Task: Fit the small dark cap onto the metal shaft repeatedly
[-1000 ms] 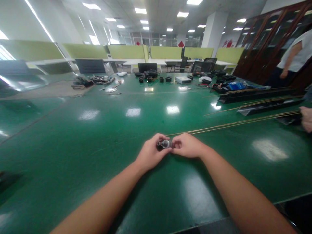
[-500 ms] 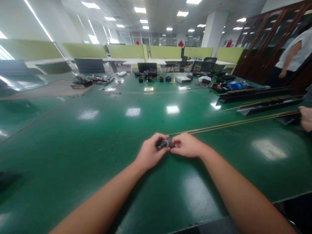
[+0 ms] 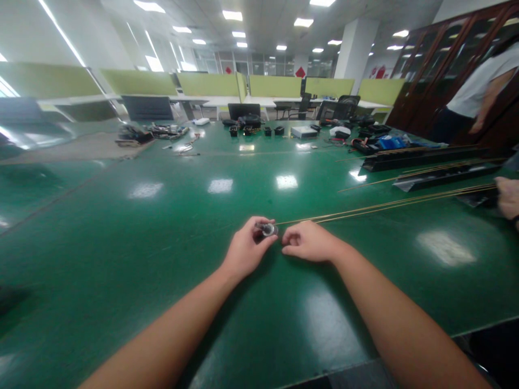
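Metal part, frame centre, pinched in left hand | right hand curled, can't tell if empty | slackened pinch could drop it!

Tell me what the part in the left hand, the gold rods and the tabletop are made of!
Part: probably metal, dark and silvery, because it glints.
Rods: perhaps brass, thin and straight with a golden sheen.
Tabletop: smooth, glossy green, mirroring light; maybe paint or plastic.
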Motion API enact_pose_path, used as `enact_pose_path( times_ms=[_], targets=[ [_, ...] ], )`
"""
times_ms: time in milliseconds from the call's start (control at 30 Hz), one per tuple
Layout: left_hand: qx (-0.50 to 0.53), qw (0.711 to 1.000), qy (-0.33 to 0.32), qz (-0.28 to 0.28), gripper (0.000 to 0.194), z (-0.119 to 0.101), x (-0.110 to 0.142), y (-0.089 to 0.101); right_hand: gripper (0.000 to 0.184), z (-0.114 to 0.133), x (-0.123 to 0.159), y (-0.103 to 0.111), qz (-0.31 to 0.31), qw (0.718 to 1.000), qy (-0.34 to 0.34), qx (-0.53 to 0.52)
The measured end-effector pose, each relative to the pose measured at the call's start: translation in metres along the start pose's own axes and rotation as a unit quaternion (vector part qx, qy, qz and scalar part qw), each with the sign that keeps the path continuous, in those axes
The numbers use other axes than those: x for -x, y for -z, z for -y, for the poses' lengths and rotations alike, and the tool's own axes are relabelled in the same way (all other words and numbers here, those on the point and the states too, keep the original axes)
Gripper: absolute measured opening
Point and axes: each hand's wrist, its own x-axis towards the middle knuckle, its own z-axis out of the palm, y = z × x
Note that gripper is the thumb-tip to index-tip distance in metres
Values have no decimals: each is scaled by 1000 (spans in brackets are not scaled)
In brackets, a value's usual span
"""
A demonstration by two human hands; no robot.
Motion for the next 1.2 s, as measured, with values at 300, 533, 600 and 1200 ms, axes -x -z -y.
enact_pose_path(
  times_ms=[300, 533, 600, 1200],
  targets=[
    [-54, 996, -67, -22, 27, 2, 1, 1, 17, -1, 0, 0, 0, 1000, 1, 2],
    [-66, 995, -68, -20, 27, 1, 2, 1, 16, -2, 1, -1, -4, 1000, 3, -5],
    [-67, 995, -66, -19, 27, 0, 2, 1, 16, -2, 1, -2, -6, 1000, 5, -4],
    [-108, 990, -94, 2, 24, -6, 4, 5, 26, -7, -4, 4, -129, 991, 28, -9]
  ],
)
